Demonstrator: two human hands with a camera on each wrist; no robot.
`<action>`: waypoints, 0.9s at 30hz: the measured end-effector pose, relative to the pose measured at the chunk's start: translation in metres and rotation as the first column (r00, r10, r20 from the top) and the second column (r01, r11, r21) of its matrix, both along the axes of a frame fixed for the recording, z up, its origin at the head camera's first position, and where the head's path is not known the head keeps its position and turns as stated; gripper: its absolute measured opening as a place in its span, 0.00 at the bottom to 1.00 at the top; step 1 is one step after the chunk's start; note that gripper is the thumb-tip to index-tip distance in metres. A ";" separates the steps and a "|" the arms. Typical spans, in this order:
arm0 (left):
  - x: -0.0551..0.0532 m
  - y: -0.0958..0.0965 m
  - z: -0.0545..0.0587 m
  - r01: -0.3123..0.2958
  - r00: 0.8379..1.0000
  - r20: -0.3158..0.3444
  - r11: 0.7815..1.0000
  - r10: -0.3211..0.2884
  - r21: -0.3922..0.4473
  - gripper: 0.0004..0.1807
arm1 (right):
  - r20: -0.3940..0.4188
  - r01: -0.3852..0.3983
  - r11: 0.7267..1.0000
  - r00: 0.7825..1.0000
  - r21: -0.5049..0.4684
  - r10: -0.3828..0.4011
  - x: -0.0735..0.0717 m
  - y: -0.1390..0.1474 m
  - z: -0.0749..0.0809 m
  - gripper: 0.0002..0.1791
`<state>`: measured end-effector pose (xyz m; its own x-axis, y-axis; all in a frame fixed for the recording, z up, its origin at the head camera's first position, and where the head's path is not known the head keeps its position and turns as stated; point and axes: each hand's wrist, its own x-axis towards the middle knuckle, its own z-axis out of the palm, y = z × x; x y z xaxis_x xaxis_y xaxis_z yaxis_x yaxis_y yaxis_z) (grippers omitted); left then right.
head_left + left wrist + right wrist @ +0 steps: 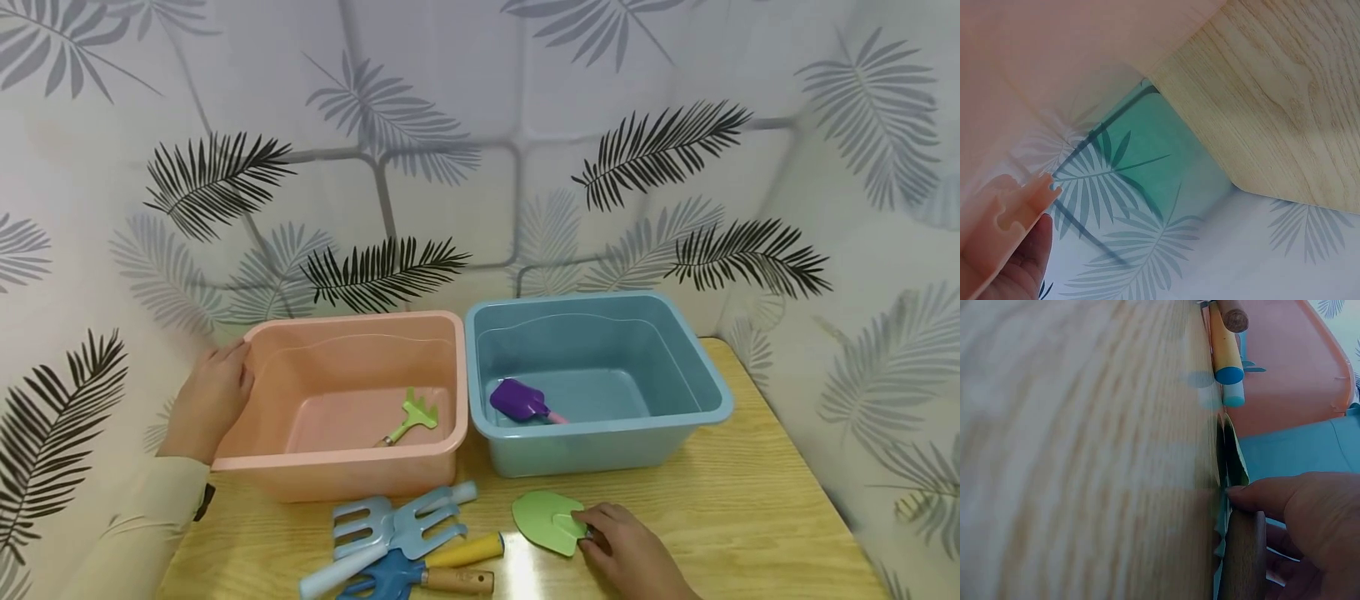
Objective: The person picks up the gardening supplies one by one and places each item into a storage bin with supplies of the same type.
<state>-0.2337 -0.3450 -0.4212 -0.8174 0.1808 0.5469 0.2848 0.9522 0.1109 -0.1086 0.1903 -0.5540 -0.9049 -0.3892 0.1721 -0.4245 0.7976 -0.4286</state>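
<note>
My left hand (213,400) grips the left rim of the pink basin (345,475); in the left wrist view its thumb (1036,247) lies under the rim's edge. A small green rake (417,414) lies inside that basin. On the table, a green toy shovel (546,521) lies with its blade pointing left. My right hand (633,554) pinches it where blade and handle meet. The right wrist view shows the shovel's wooden handle (1242,556) under the hand, the blade (1235,456) seen edge-on. Part of the handle is hidden in the head view.
Beside the pink basin stands a blue basin (585,450) with a purple shovel (517,400) inside. In front lies a pile of light blue rakes (423,525), a dark blue tool (393,573), a yellow handle (468,550) and a wooden handle (457,581). Leaf-patterned cloth (450,208) hangs behind the table.
</note>
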 end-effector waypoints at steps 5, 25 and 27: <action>-0.001 0.001 -0.001 -0.004 1.000 0.000 1.000 0.004 0.006 0.17 | -0.044 0.005 1.000 0.999 0.019 -0.004 0.002 -0.001 0.003 0.16; -0.002 0.000 -0.001 -0.009 1.000 0.008 0.999 0.009 0.046 0.17 | 0.087 -0.006 0.986 0.996 -0.167 0.021 -0.007 0.016 0.032 0.13; -0.002 0.001 0.000 -0.011 1.000 0.007 0.999 0.011 0.045 0.16 | 0.096 -0.021 0.978 0.994 -0.207 0.041 -0.007 0.017 0.036 0.13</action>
